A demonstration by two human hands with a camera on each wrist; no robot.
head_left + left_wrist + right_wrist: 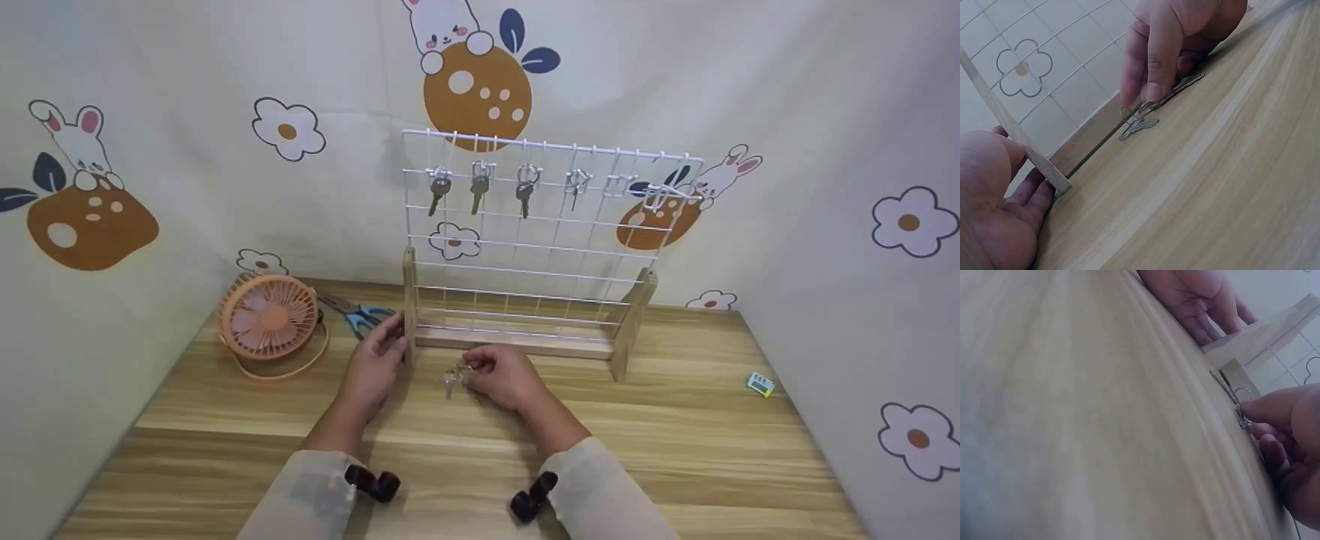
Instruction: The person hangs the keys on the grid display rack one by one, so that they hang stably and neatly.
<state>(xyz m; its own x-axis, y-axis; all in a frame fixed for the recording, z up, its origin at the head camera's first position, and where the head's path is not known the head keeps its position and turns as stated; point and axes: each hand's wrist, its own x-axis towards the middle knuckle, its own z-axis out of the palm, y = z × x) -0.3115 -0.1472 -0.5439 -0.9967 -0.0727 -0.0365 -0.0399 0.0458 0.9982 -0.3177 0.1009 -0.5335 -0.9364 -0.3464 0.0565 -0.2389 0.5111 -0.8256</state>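
Observation:
A white wire grid rack (525, 268) on a wooden base stands at the back of the table. Beside its left wooden leg (1044, 164), my left hand (377, 367) holds the leg's lower part between thumb and fingers. My right hand (508, 377) is just in front of the base, low over the tabletop. Its thumb and fingers pinch small metal keys (1139, 128) by their rings; one key (449, 383) shows to the left of the fingertips. The right hand partly hides the others. Several keys (480, 187) hang from hooks along the rack's upper rows.
An orange fan (271, 319) stands at the left, with blue-handled scissors (361, 315) lying between it and the rack. Empty hooks (619, 185) are at the grid's upper right. A small white and green item (760, 384) lies near the table's right edge. Printed cloth surrounds the table.

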